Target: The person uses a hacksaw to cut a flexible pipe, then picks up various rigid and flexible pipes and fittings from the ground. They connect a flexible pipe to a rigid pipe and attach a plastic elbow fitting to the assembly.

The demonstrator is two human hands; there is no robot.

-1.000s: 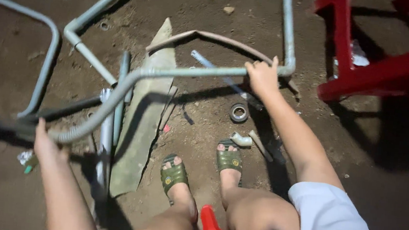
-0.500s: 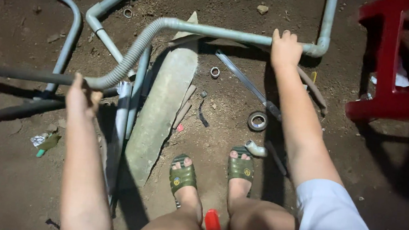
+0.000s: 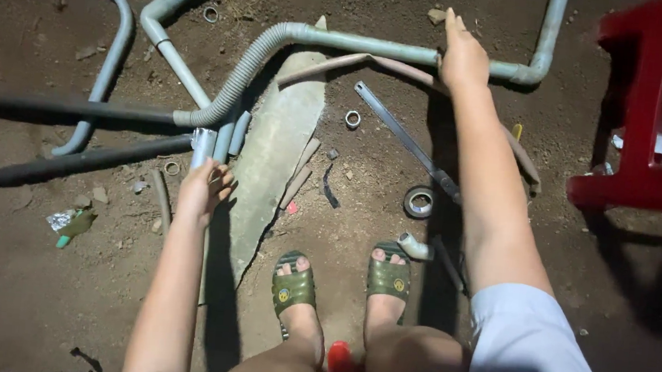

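At the far left, a dark pipe (image 3: 58, 106) and a second one below it run across the dirt floor (image 3: 18, 294), with a curved grey tube (image 3: 112, 39) arching over them and a scrap of wrapper (image 3: 68, 221) lying well short of any fingers. The left hand (image 3: 204, 191) reaches down to a bundle of short grey pipes (image 3: 219, 140); its fingers (image 3: 224, 178) curl loosely against the nearest pipe end, though whether they actually clamp it I cannot tell. Just beyond these fingers, a ribbed flexible hose (image 3: 232, 89) joins a long grey pipe (image 3: 359, 45) that runs rightward. Beside the fingers on the right lies a long flat stone slab (image 3: 274, 157), probably serving as a firm base on the soft ground. Between the two hands sit a small ring (image 3: 352, 118), a flat metal bar (image 3: 403, 136) and a roll of tape (image 3: 419, 202), kept within easy reach, with two green sandals (image 3: 294, 286) nearer the body. The right hand (image 3: 462, 58) presses on the long pipe, fingers (image 3: 453, 25) wrapped over it, apparently steadying it near its elbow bend (image 3: 528, 72). Far right stands a red plastic chair (image 3: 656, 119).
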